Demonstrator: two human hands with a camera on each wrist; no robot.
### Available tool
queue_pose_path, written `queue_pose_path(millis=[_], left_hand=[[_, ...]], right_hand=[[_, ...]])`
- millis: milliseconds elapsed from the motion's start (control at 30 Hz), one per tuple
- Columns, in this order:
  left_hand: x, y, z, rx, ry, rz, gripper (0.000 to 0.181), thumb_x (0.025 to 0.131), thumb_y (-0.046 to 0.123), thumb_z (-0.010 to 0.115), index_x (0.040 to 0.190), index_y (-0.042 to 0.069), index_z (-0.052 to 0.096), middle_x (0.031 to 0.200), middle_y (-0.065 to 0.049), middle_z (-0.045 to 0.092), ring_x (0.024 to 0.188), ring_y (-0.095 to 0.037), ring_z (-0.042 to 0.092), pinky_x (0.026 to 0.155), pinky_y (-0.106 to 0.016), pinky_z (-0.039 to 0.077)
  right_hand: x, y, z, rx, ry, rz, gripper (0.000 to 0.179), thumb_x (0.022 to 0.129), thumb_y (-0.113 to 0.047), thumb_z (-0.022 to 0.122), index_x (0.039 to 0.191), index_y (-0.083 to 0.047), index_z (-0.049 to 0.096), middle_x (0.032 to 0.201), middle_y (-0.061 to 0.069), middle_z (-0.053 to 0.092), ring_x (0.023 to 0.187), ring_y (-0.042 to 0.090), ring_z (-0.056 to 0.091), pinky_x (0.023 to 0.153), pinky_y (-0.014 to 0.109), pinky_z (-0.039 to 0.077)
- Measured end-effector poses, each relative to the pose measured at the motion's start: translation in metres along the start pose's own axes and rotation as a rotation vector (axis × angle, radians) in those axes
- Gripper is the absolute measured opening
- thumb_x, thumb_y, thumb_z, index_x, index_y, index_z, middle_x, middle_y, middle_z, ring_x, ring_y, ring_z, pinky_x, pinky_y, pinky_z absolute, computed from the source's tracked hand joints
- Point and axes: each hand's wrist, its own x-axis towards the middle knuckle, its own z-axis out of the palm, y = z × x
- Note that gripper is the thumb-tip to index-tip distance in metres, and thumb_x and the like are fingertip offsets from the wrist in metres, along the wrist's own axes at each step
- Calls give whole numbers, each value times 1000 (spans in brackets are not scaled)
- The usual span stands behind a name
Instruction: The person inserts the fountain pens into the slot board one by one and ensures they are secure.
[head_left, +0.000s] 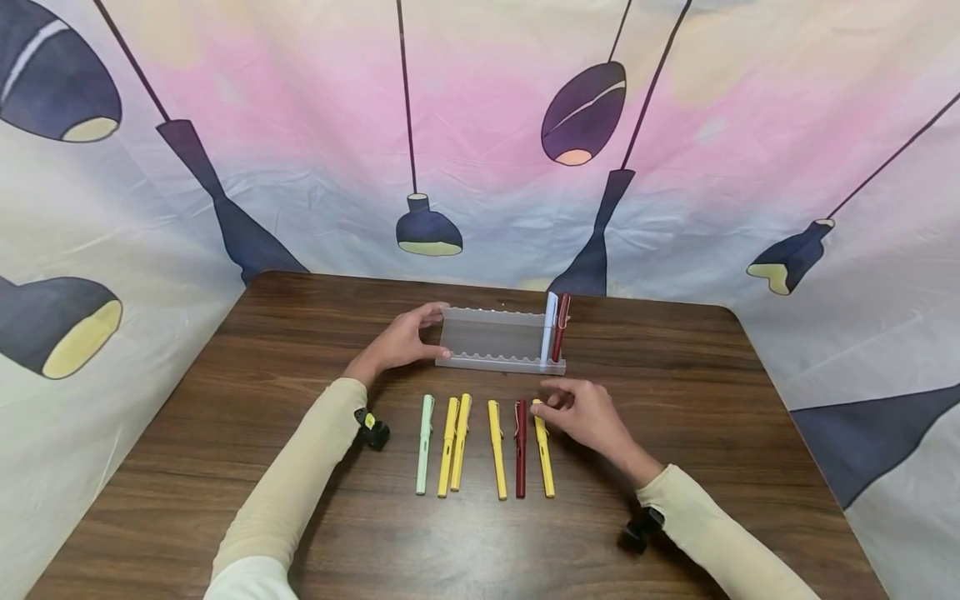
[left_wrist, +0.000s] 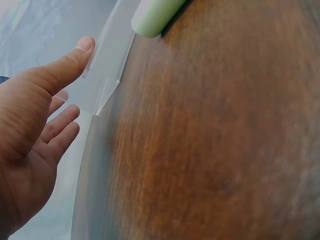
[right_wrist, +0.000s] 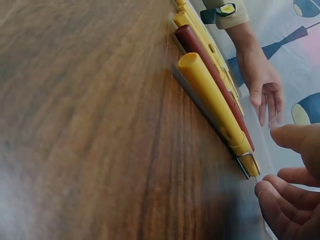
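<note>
My left hand (head_left: 403, 339) grips the left end of a clear plastic pen stand (head_left: 495, 364), thumb on its front edge and fingers at the back. A pale lavender pen (head_left: 549, 329) and a dark red pen (head_left: 561, 329) rest side by side at the stand's right end. Below the stand, my right hand (head_left: 588, 414) hovers at the clip end of the rightmost yellow pen (head_left: 545, 462). In the right wrist view, thumb and fingers are parted around the tip of this yellow pen (right_wrist: 215, 100), not closed on it.
To the left of that pen lie another dark red pen (head_left: 521, 450), a yellow pen (head_left: 497, 450), two more yellow pens (head_left: 448, 450) close together, and a mint green pen (head_left: 424, 446). All lie on the wooden table (head_left: 247, 433). A printed cloth (head_left: 330, 167) hangs behind it.
</note>
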Motion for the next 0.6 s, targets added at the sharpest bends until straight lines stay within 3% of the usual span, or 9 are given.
queue_pose_path(millis=[600], left_hand=[[0, 2, 0, 3, 7, 13, 92, 82, 26, 89, 156, 5, 39, 154, -18, 47, 141, -36, 47, 116, -53, 40]], right_hand=[[0, 1, 9, -42, -68, 17, 36, 86, -26, 85, 116, -8, 76, 73, -9, 67, 65, 5, 58, 59, 23, 47]])
